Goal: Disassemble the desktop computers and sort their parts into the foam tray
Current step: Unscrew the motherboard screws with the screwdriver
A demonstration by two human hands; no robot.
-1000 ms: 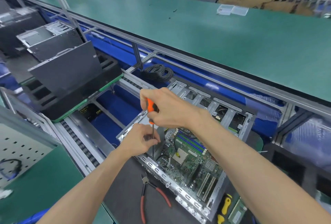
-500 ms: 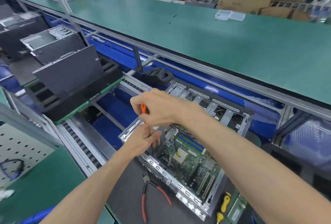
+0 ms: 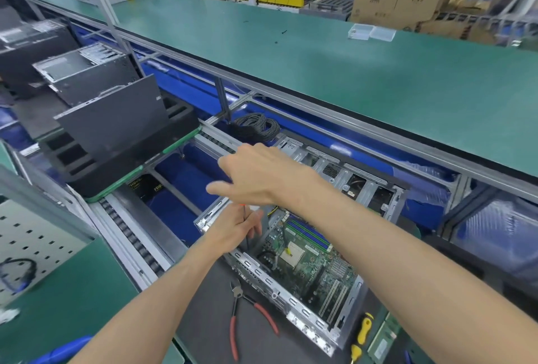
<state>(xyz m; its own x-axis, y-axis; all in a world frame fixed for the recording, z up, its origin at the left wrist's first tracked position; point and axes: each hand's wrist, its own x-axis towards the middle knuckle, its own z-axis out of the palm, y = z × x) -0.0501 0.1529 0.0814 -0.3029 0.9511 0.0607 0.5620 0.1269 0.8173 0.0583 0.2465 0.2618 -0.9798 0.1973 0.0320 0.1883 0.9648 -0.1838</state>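
An open metal desktop computer case point(image 3: 294, 235) is set on a dark grey mat point(image 3: 203, 299), with a green motherboard point(image 3: 314, 261) seated inside it. Red-handled pliers point(image 3: 244, 314) are laid on the mat just before the case, and a yellow-handled screwdriver point(image 3: 364, 331) to its right. A black foam tray point(image 3: 122, 154) is placed to the left, with a coil of black cable point(image 3: 256, 127) behind the case.
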